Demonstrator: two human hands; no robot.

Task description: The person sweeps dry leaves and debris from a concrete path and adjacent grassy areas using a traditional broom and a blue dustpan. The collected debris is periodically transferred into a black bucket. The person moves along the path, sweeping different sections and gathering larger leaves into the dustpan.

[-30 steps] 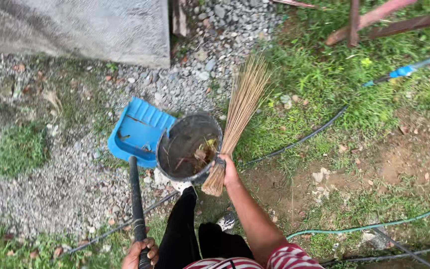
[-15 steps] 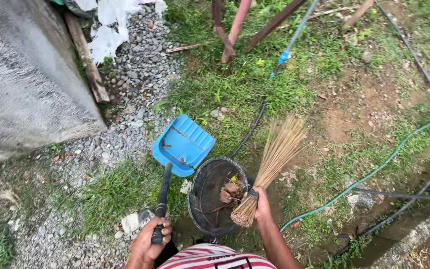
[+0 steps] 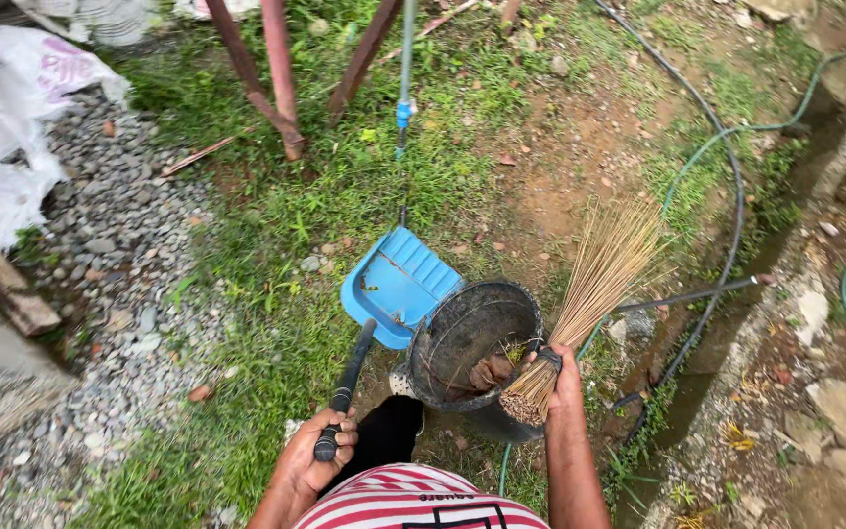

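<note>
My left hand (image 3: 317,458) grips the black handle of a blue dustpan (image 3: 396,284), whose pan hangs low over the grass ahead of me. My right hand (image 3: 560,384) holds the bound end of a stick broom (image 3: 599,274) together with the rim of a black bucket (image 3: 472,348). The broom's bristles fan up and to the right. Brown leaves and debris lie inside the bucket. My striped shirt shows at the bottom edge.
Gravel (image 3: 119,264) covers the ground on the left, with white sacks (image 3: 12,108) at the top left. Reddish metal legs (image 3: 281,88) stand ahead. Green and black hoses (image 3: 731,196) curve along a ditch with stones (image 3: 834,392) on the right.
I have turned and moved on, from the gravel by the concrete slab onto grass near the metal legs. Both hands keep their hold on dustpan, broom and bucket.
</note>
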